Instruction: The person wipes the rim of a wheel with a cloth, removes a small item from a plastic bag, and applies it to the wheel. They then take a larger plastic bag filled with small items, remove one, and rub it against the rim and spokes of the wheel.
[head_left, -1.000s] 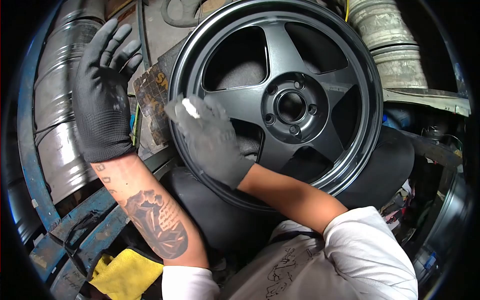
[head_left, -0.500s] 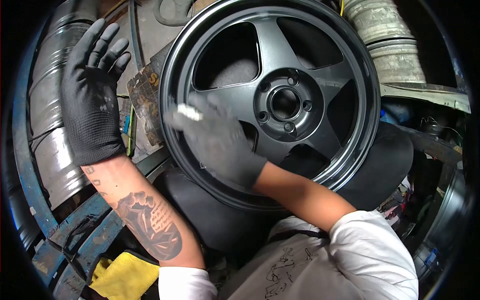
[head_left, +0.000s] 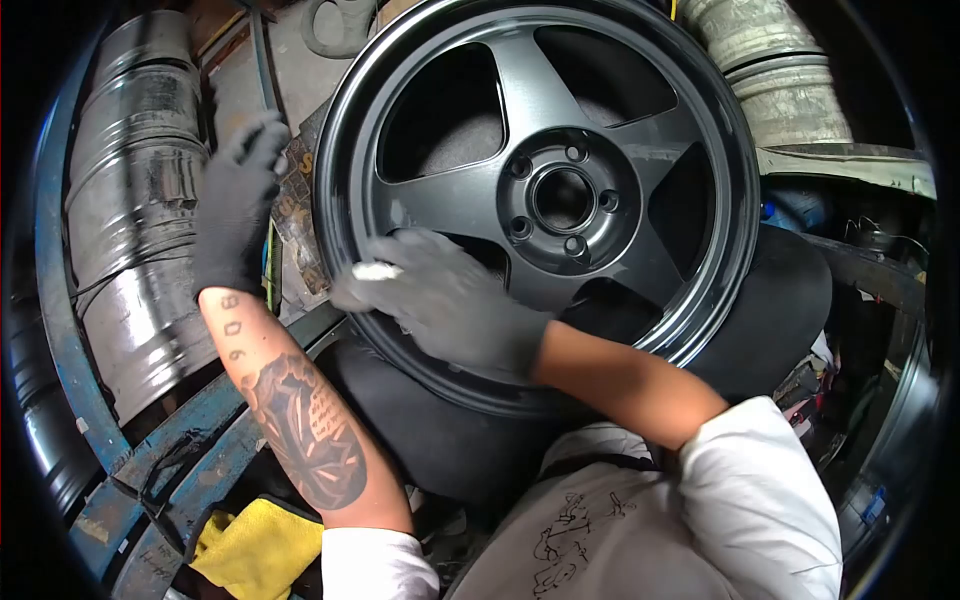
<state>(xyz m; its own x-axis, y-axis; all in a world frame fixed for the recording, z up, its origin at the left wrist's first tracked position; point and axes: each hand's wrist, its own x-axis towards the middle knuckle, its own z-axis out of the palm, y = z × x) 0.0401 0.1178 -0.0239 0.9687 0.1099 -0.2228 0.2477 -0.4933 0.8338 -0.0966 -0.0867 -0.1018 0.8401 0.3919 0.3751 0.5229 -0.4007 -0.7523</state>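
A dark grey five-spoke wheel rim [head_left: 535, 85] lies face up across my lap. My right hand [head_left: 440, 300], in a dark glove and blurred by motion, is over the rim's lower left edge. Its thumb and fingers are pressed round a small white piece [head_left: 376, 271]. My left hand [head_left: 240, 195], also gloved, is raised just left of the rim and does not touch it. Its fingers are blurred and partly bent, with nothing visible in them.
Metal drums [head_left: 150, 230] stand at the left behind a blue metal frame [head_left: 75, 350]. A yellow cloth [head_left: 258, 548] hangs at the lower left. More ribbed metal [head_left: 785, 95] is at the upper right, with a blue bottle [head_left: 800, 210] below it.
My left hand has moved right, closer to the rim, and its fingers have bent. My right hand has shifted slightly down along the rim with the white piece.
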